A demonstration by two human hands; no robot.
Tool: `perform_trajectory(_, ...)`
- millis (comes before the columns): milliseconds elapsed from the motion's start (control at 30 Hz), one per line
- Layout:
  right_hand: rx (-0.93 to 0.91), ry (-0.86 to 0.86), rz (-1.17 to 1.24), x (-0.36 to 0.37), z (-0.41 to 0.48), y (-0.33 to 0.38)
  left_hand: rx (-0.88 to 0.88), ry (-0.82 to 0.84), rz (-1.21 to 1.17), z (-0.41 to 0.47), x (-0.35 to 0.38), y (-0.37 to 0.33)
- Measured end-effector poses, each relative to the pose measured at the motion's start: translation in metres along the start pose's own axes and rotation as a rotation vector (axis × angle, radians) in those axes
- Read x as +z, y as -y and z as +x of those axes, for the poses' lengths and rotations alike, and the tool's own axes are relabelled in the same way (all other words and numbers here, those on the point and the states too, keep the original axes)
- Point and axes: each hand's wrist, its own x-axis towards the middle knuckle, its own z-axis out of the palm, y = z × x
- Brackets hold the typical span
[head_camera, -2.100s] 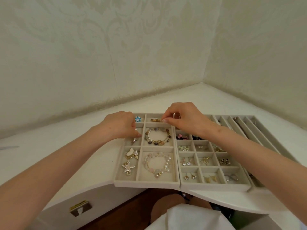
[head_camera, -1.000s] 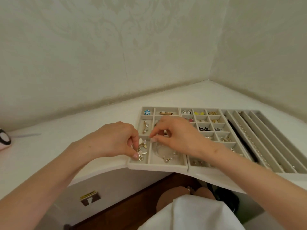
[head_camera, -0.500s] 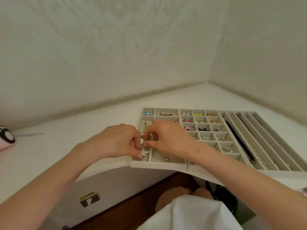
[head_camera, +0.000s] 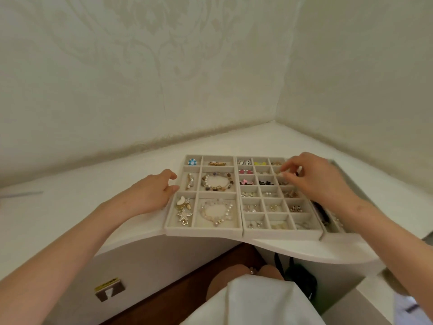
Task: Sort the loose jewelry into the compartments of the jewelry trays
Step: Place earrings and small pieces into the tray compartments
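Jewelry trays sit side by side right at the front edge of the worktop (head_camera: 93, 207). The person's left hand (head_camera: 150, 193) rests on the worktop against the left tray (head_camera: 203, 231), fingers loose, holding nothing. The right hand (head_camera: 321, 179) hovers over the middle tray (head_camera: 281, 233), right column towards the back, thumb and forefinger pinching a tiny piece (head_camera: 280, 174), too small to say what. The beaded bracelet (head_camera: 216, 181) and pearl bracelet (head_camera: 216, 212) lie in the left tray's big compartments.

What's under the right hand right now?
Fingertips of the right hand meet above the right column of the earring tray. The palm hides that tray's right wall and most of the long-slot tray; any pinched piece is too small to tell.
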Motion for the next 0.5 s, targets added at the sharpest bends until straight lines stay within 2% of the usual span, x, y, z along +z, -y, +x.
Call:
perform_trajectory(100,0.181,-0.041,-0.13,-0.013,-0.018,-0.045,0.003,0.009,-0.048,-0.001,0.005,-0.001)
perform_trajectory(200,0.369,0.044,-0.199,-0.024,-0.037,-0.076,-0.017,0.008,-0.083,-0.003,0.007,-0.004)
perform_trajectory(267,0.429,0.045,-0.185,-0.027,-0.043,-0.086,-0.032,-0.001,-0.068,-0.004,0.008,-0.006)
perform_trajectory(400,0.449,-0.08,-0.056,-0.028,-0.046,-0.094,-0.056,-0.001,-0.06,-0.004,0.009,-0.01)
perform_trajectory(500,0.494,-0.069,0.078,-0.032,-0.046,-0.097,-0.072,-0.003,-0.065,-0.003,0.009,-0.01)
